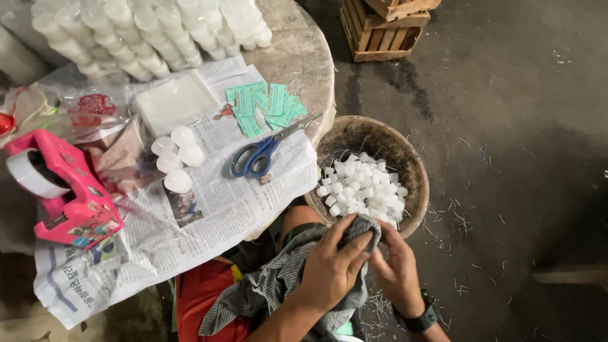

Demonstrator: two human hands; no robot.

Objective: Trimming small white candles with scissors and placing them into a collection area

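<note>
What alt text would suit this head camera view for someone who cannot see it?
Two hands, left hand and right hand, grip a striped grey cloth beside a basket of small white cups. Blue-handled scissors lie on newspaper.

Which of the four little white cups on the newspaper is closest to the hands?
The bottom one, lying lowest on the newspaper and slightly apart from the other three clustered above it. It sits closest to the left hand gripping the striped cloth.
</note>
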